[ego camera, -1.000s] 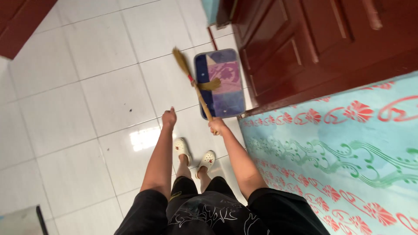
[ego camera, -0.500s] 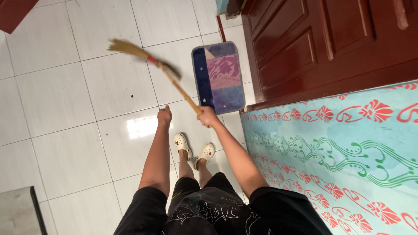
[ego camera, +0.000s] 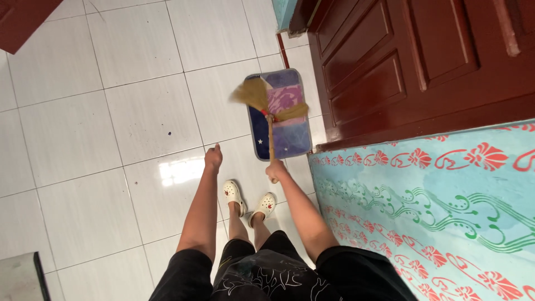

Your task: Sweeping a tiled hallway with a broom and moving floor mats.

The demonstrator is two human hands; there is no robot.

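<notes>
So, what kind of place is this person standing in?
Probably a room in a home, perhaps a bedroom. The floor is white tile, a small patterned mat lies before dark red wooden furniture, and a flower-patterned turquoise sheet covers what looks like a bed.

Broom bristles [ego camera: 257,96] motion-blurred over mat [ego camera: 290,134]

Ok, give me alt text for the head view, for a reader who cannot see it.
Seen from above, a person's right hand grips a straw broom whose bristles are over a small purple and blue mat on white floor tiles. The left hand hangs empty. A dark red wooden door and a turquoise patterned surface lie to the right.
</notes>
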